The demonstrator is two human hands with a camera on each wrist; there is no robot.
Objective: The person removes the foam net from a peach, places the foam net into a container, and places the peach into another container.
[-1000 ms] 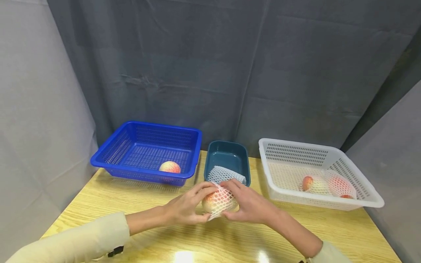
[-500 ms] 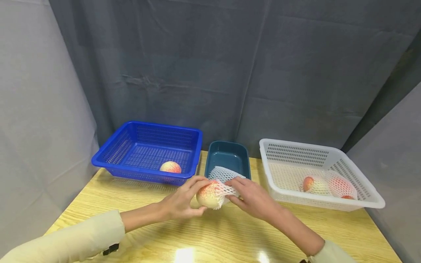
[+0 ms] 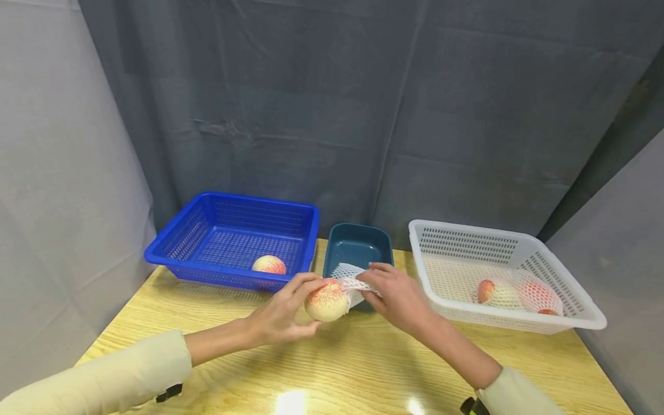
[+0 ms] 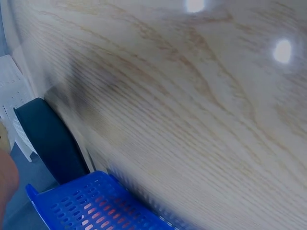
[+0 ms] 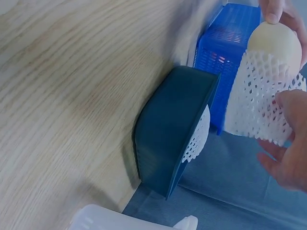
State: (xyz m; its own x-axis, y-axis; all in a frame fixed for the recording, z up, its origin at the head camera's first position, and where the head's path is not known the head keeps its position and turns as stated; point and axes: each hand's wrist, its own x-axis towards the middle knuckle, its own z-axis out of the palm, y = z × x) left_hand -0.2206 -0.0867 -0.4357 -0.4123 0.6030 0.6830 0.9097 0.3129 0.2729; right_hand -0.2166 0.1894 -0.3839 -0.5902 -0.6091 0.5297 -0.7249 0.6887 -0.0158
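My left hand (image 3: 286,312) grips a peach (image 3: 327,301), pale yellow with a red blush, in front of the dark teal tray. With my right hand (image 3: 396,297) I pinch a white foam fruit net (image 5: 256,100), which is pulled mostly off the peach; in the right wrist view its edge still overlaps the peach's lower side. Another foam net (image 3: 343,271) lies in the teal tray (image 3: 358,231) behind the hands. In the left wrist view only a sliver of the left hand shows at the left edge.
At the left stands a blue basket (image 3: 233,199) with one bare peach (image 3: 270,264) in it. A white basket (image 3: 469,227) at the right contains a peach (image 3: 500,293) and a second peach (image 3: 539,295), with netting over them. Grey curtains (image 3: 321,104) close off the back.
The foam net has slid off most of the peach toward the right hand. The left hand and peach moved slightly left; the right hand drew away right and up.
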